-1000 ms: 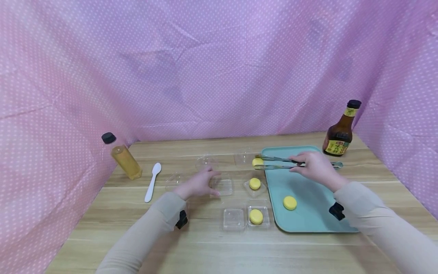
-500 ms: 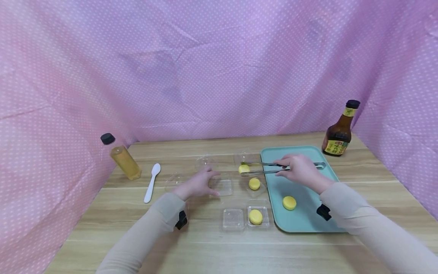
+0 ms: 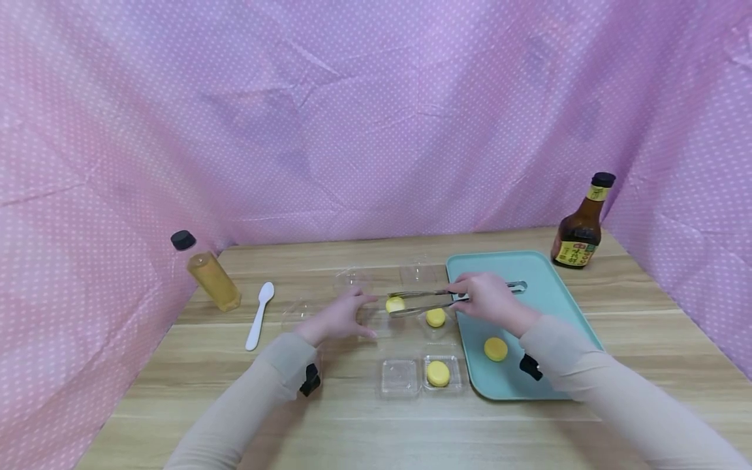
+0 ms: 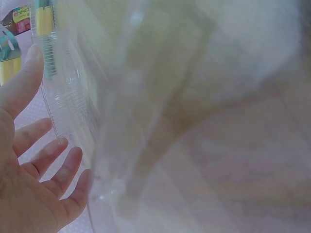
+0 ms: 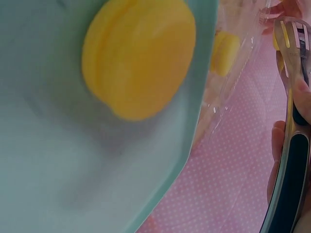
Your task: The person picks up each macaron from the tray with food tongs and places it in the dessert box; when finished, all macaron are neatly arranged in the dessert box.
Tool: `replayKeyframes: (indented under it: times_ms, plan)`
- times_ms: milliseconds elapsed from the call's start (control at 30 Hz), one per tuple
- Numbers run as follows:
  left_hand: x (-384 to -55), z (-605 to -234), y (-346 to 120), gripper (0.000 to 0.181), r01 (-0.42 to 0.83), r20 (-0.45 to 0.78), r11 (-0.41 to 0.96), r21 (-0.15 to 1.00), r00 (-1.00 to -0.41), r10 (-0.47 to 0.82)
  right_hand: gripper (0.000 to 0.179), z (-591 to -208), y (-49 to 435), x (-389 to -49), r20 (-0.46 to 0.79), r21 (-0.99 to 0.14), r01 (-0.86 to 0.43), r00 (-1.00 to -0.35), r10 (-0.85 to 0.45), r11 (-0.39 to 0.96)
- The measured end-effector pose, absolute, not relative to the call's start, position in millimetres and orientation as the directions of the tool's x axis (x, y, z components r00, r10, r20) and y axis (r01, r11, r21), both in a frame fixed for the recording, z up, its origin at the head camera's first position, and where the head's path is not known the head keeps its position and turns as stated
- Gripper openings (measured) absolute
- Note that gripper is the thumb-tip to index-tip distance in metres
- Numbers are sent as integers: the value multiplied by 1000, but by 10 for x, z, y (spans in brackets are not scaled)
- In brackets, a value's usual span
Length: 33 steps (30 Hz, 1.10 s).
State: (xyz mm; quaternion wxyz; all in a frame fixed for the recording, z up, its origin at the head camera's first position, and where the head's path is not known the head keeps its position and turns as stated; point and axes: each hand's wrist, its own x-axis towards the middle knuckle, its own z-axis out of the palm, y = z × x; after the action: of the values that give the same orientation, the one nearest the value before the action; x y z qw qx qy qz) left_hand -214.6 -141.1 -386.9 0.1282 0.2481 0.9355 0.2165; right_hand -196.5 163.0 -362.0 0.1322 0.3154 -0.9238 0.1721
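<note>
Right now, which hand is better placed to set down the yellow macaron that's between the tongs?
Probably the right hand: it grips the metal tongs, and the yellow macaron sits between their arms. The left hand has spread fingers and no tongs, so it would likely need them passed over first.

Enclosed beyond and to either side of the fingers [image 4: 66,166] by a creased pink-and-lilac fabric curtain [image 3: 376,130], dotted white. Furnished beneath the fingers with a flat, pale-brown, wood-grain bench [image 3: 376,431]. Lit softly, with faint shadows [image 3: 599,434] on the near side of the fingers.
</note>
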Motion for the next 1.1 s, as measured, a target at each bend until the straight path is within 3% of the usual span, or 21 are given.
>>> replayKeyframes:
  times_ms: [333,1100]
  plan:
    - [-2146,-3867,-1406,81,411,-125,784,465,-847,517,34,-3681,1466,-1958,357,-222,-650,-748,-560,727]
    - [-2159,-3902,-1413,83,408,-128,792,454,-850,511,36,-3666,1269,-1972,264,-225,-591,-802,-536,774]
